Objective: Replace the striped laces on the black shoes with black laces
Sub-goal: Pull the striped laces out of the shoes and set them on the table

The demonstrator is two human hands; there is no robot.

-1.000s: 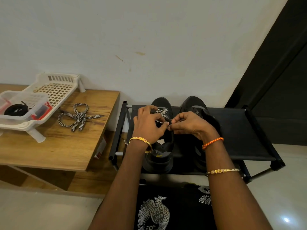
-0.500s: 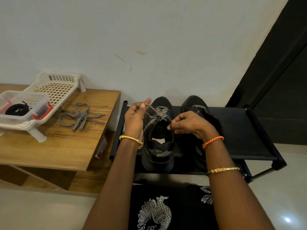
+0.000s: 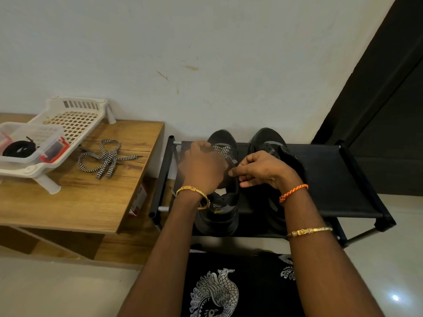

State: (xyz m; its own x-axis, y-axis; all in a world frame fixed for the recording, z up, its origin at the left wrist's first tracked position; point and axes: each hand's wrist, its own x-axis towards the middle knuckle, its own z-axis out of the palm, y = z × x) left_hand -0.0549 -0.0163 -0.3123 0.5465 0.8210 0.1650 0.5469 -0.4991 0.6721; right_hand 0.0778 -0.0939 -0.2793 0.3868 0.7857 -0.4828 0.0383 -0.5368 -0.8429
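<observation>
Striped lace [image 3: 225,152]: from the head view I see it threaded across the upper eyelets of the left black shoe [image 3: 220,209], which stands on the black shoe rack [image 3: 332,179] with its toe toward the wall.
Left hand [image 3: 202,167]: I see it over the shoe's throat, fingers curled, knuckles toward the camera; its grip appears closed on the striped lace, though the fingertips are hidden behind the hand.
Right hand [image 3: 263,171]: I see thumb and forefinger held narrow at the shoe's inner eyelet edge; whether they pinch the lace or only touch the shoe I cannot tell.
Right black shoe [image 3: 272,145]: beside the first on the rack, partly behind the right hand, with no striped lace visible.
Loose striped lace [image 3: 106,157]: bundled on the wooden desk [image 3: 75,202], left of the rack.
Black laces [image 3: 18,148]: coiled in a clear container [image 3: 49,143] that sits on the white basket tray [image 3: 75,115] at the desk's far left.
Wrists: gold bangle [image 3: 196,194] on the left; orange thread band [image 3: 294,192] and gold bracelet [image 3: 309,231] on the right.
</observation>
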